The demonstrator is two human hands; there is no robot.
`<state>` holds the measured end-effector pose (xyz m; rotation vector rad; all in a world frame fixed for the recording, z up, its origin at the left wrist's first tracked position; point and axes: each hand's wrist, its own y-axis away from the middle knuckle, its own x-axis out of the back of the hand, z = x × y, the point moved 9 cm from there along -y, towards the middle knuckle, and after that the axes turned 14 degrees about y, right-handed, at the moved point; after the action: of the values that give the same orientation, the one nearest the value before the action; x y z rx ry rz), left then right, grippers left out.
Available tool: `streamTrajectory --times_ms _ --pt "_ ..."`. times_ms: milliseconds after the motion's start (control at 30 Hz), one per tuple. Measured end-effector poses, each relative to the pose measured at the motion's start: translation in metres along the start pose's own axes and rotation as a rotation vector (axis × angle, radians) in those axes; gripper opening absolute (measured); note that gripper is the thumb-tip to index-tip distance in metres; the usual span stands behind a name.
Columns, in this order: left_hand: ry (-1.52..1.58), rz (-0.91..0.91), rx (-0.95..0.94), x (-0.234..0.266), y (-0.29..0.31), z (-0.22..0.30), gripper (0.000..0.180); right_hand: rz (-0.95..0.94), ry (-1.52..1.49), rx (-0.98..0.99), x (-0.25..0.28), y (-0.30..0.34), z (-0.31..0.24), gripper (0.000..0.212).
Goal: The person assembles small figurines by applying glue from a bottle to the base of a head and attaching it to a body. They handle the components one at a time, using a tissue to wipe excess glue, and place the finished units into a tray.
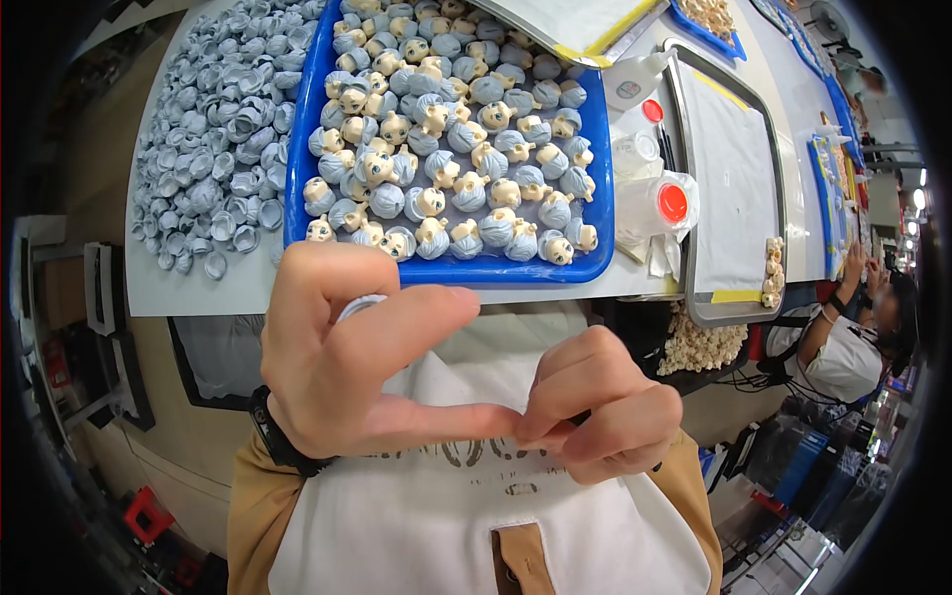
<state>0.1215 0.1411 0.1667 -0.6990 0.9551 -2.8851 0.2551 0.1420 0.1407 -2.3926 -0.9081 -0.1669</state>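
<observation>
In the head view, the left hand (332, 362) has its fingers curled around a grey-blue piece (361, 306), mostly hidden, in front of the blue tray (496, 272) and above the apron (397, 526). Its thumb stretches across to meet the right hand (600, 402), whose fingers are bent in; the two touch at the tips, and I cannot tell whether anything is pinched there. A black wristband (283, 436) circles the left wrist. The tray is full of doll heads (434, 114) with grey-blue hair, lying at all angles. Left of it, grey-blue shells (223, 119) are heaped on the white table (203, 296). To its right stand a white bottle (635, 81) and a red-topped jar (647, 210), beside a metal tray (734, 169) with pale parts (773, 270) lined up near one corner. Farther right, a co-worker (833, 347) sits with raised hands.
</observation>
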Motion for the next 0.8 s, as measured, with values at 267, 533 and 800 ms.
streamTrajectory --times_ms 267,533,800 --pt "-0.052 0.015 -0.119 -0.003 -0.004 -0.002 0.079 -0.049 0.038 -0.014 -0.006 -0.001 0.002 0.022" --pt "-0.008 0.019 -0.025 -0.001 0.001 -0.004 0.069 -0.021 0.105 0.023 -0.003 0.001 -0.003 0.023" --pt "0.004 -0.029 -0.026 -0.005 -0.003 -0.01 0.075 0.02 0.139 0.112 -0.003 -0.001 -0.006 0.019"
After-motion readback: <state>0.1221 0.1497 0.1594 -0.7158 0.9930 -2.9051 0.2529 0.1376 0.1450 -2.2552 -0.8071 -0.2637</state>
